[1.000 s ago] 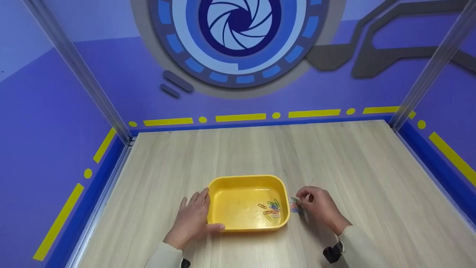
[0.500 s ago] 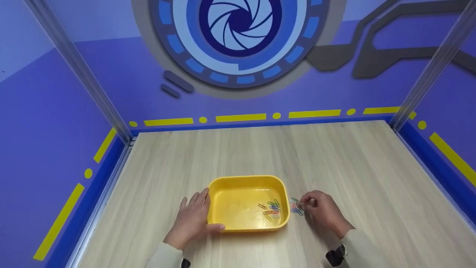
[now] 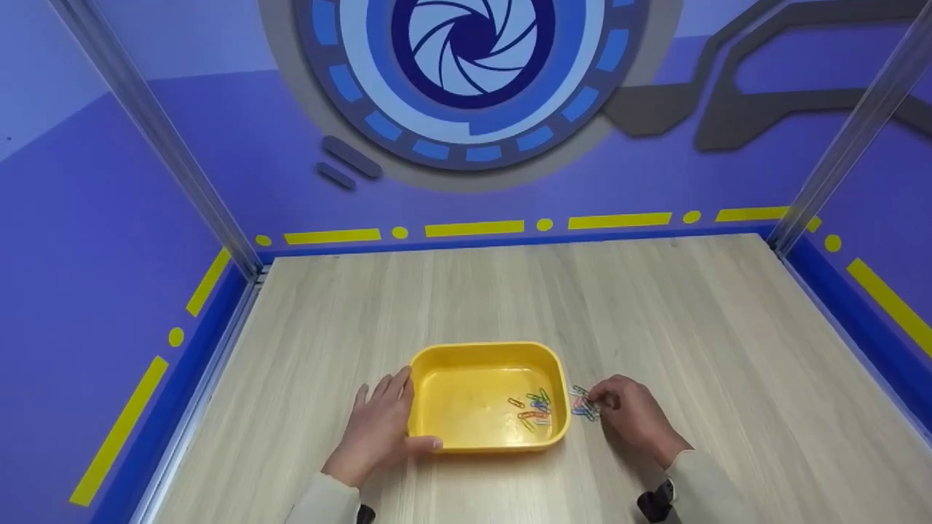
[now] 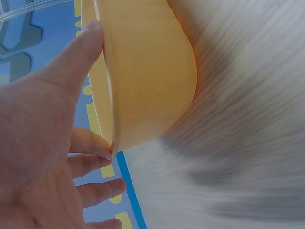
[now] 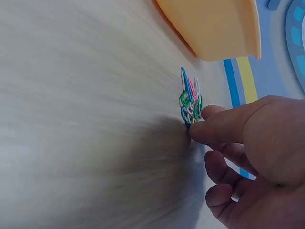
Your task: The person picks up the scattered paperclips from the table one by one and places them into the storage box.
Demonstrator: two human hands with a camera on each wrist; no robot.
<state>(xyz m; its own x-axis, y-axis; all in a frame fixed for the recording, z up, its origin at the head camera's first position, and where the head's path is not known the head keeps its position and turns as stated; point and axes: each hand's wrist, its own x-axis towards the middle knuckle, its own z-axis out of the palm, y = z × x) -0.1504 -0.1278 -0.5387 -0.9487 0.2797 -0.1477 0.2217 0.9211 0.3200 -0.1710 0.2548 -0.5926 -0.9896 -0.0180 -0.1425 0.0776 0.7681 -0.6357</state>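
A yellow plastic tray [image 3: 455, 445] stands on the table, with several coloured paper clips [image 3: 537, 409] lying in its right part. At its left end, my left hand [image 3: 375, 429] holds it: the thumb lies at the front rim and the index finger touches the side, as the left wrist view [image 4: 52, 124] also shows. Just right of the tray is a small pile of paper clips [image 5: 189, 98] on the table. My right hand [image 3: 636, 415] pinches at the pile's near edge with thumb and index finger, its other fingers curled. The fingertips mostly hide the pinched clip.
The pale wooden table [image 3: 349, 313] is bounded by a blue printed back wall [image 3: 466, 204] and side walls with metal corner posts [image 3: 167, 138]. A dark wrist device [image 3: 655, 502] sits at the right sleeve.
My right hand has shifted slightly right and toward me, uncovering more of the loose paper clips, and stays at the pile. The left hand and the tray keep their places.
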